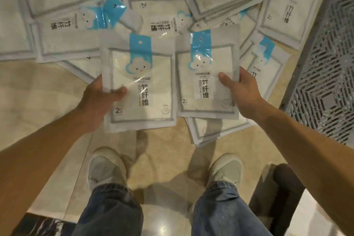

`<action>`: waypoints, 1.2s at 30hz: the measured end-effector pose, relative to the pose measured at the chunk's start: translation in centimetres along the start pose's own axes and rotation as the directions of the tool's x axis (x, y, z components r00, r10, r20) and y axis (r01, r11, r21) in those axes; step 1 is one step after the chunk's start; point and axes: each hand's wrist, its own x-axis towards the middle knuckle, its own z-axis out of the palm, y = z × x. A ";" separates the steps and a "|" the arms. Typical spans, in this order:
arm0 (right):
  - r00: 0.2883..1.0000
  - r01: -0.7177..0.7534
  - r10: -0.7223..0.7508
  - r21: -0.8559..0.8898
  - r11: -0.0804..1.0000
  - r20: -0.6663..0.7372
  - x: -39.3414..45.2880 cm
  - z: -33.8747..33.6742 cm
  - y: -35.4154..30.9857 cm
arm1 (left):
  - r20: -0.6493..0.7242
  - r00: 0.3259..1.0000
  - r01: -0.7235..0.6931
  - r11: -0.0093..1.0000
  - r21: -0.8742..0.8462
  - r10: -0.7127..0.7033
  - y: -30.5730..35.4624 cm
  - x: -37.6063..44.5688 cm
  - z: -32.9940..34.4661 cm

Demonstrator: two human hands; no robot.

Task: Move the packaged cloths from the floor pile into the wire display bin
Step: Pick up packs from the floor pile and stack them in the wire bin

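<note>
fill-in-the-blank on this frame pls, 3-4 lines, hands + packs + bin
1. The left hand grips one clear plastic cloth pack with a blue cloud header, its ____ pressed on the pack's front.
2. The right hand holds a second matching pack, so ____ hands are full.
3. The grey wire display bin stands on the person's ____ side.
4. The pile of packs lies on the beige tiled ____.

Missing words: thumb; both; right; floor

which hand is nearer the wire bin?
Right. The right hand, gripping a cloth pack, is just beside the wire bin at the frame's right edge. The left hand, holding another pack, sits farther away.
</note>
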 end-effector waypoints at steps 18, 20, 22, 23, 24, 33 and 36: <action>0.973 -0.083 0.032 0.221 0.972 0.228 -18.1 -7.8 -32.4 | -0.015 0.992 -0.121 0.919 -0.376 0.125 25.2 -21.6 -16.5; 0.964 -0.096 0.033 0.232 0.968 0.263 -22.7 -8.3 -38.4 | 0.005 0.991 -0.123 0.909 -0.398 0.136 29.3 -26.7 -20.2; 0.959 -0.089 0.024 0.223 0.971 0.281 -28.1 -8.4 -44.4 | -0.012 0.983 -0.171 0.898 -0.406 0.181 33.0 -32.3 -23.9; 0.957 -0.076 0.011 0.216 0.973 0.291 -30.6 -8.5 -47.1 | -0.022 0.979 -0.193 0.888 -0.417 0.203 34.7 -35.3 -25.8; 0.949 -0.064 -0.004 0.206 0.976 0.315 -33.3 -8.5 -49.9 | -0.036 0.974 -0.215 0.878 -0.428 0.222 36.2 -38.3 -27.5; 0.874 0.095 -0.152 0.145 0.985 0.461 -55.6 -6.2 -67.3 | -0.228 0.925 -0.379 0.747 -0.546 0.303 42.4 -63.2 -40.0; 0.816 0.118 -0.191 0.166 0.979 0.546 -60.5 -5.0 -69.5 | -0.313 0.893 -0.449 0.676 -0.584 0.323 41.4 -70.0 -42.1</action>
